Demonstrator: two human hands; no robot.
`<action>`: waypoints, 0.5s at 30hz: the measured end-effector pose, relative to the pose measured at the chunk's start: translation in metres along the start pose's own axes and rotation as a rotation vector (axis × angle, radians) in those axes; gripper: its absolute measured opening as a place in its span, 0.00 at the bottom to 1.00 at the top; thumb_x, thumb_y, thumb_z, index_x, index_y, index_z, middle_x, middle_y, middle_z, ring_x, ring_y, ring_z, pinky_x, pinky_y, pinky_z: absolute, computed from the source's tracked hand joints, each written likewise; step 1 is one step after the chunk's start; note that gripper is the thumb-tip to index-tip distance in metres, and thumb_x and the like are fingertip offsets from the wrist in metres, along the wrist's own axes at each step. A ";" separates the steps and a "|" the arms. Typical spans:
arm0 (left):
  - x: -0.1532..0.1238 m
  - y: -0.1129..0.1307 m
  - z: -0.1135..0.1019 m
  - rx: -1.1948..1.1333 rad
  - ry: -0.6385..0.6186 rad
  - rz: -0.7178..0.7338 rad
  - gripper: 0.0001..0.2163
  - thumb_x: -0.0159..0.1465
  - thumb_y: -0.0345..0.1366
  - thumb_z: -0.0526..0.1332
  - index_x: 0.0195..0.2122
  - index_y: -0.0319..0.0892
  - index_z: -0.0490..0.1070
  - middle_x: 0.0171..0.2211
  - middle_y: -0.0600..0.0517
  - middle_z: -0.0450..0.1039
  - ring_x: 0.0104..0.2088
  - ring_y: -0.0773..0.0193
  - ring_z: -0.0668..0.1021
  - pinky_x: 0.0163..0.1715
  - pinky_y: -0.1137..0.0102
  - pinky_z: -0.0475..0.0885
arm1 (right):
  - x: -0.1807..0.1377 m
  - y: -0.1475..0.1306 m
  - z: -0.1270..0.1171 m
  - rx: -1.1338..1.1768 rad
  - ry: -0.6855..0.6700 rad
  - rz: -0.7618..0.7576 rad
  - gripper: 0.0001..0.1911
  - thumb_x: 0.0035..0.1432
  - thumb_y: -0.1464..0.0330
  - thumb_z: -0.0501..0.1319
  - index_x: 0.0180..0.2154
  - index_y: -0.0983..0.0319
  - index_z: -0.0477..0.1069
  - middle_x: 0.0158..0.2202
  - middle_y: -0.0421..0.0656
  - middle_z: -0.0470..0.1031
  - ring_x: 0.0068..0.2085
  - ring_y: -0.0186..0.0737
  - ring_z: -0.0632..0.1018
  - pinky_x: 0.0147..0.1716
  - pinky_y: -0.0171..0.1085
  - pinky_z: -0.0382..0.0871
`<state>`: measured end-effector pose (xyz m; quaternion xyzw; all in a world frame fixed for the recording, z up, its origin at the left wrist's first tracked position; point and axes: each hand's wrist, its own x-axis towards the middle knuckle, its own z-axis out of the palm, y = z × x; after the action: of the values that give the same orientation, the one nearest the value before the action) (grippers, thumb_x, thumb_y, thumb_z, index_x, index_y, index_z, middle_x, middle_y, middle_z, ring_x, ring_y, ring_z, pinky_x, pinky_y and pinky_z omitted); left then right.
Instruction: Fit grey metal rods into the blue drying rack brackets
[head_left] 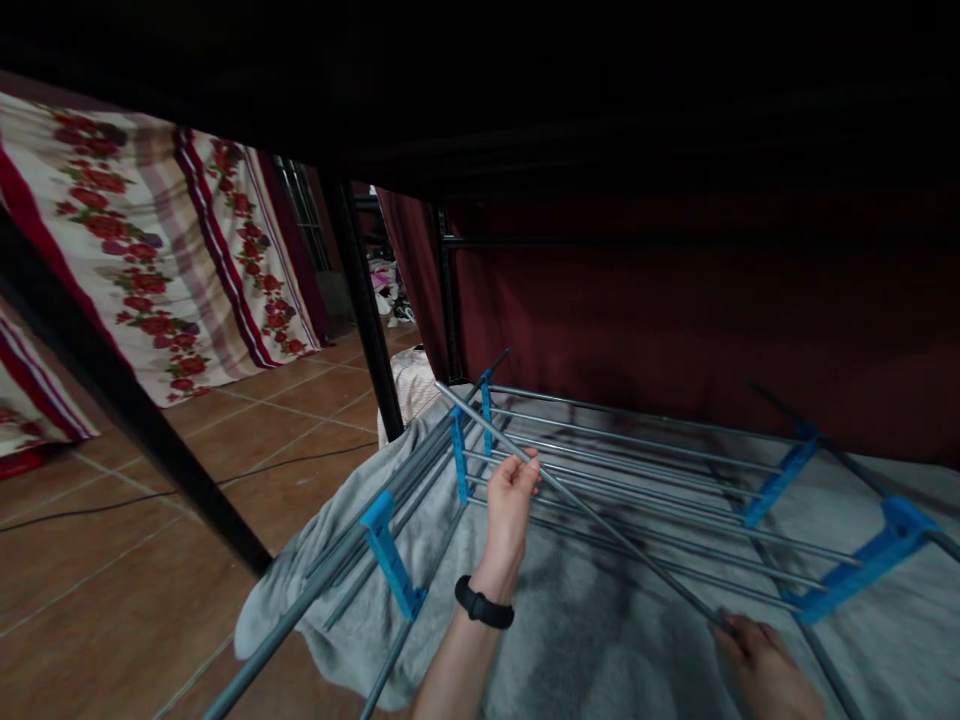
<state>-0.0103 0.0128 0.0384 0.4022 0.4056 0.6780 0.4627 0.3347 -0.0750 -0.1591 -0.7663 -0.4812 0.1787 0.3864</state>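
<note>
A long thin grey metal tube (596,517) slants across the view, its far end up at the left. My left hand (514,485), with a black band (484,603) on the wrist, pinches it near its upper part. Lower right, my right hand (761,655) closes on the tube's near end; its fingers are partly in shadow. Beneath the tube lies a rack frame of grey rods (637,425) joined by blue plastic brackets, one at the left (394,555) and another at the right (862,560). Several loose tubes (405,490) lie together on the left side.
A grey blanket (585,650) covers the surface under the frame. Black metal posts (364,310) and a dark overhead structure enclose it, with a maroon cloth (675,320) behind. Left are a tiled floor (300,420), a black cable (277,465) and a flowered curtain (150,260).
</note>
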 end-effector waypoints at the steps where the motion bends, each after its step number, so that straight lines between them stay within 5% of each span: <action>1: 0.000 -0.002 0.001 0.007 -0.012 -0.003 0.17 0.53 0.45 0.67 0.40 0.39 0.76 0.27 0.52 0.70 0.27 0.68 0.69 0.28 0.73 0.63 | 0.000 0.000 0.002 -0.014 -0.017 -0.028 0.14 0.42 0.56 0.63 0.33 0.53 0.74 0.42 0.48 0.75 0.43 0.54 0.77 0.49 0.52 0.69; 15: -0.016 -0.018 0.028 0.003 -0.110 -0.051 0.15 0.51 0.43 0.69 0.36 0.39 0.77 0.26 0.53 0.70 0.27 0.67 0.68 0.30 0.72 0.63 | -0.026 -0.040 0.030 0.154 -0.219 -0.156 0.14 0.46 0.62 0.61 0.38 0.53 0.77 0.44 0.43 0.78 0.48 0.48 0.77 0.54 0.44 0.69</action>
<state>0.0245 0.0069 0.0290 0.4290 0.3908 0.6422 0.5008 0.2793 -0.0752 -0.1507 -0.6707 -0.5634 0.2669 0.4018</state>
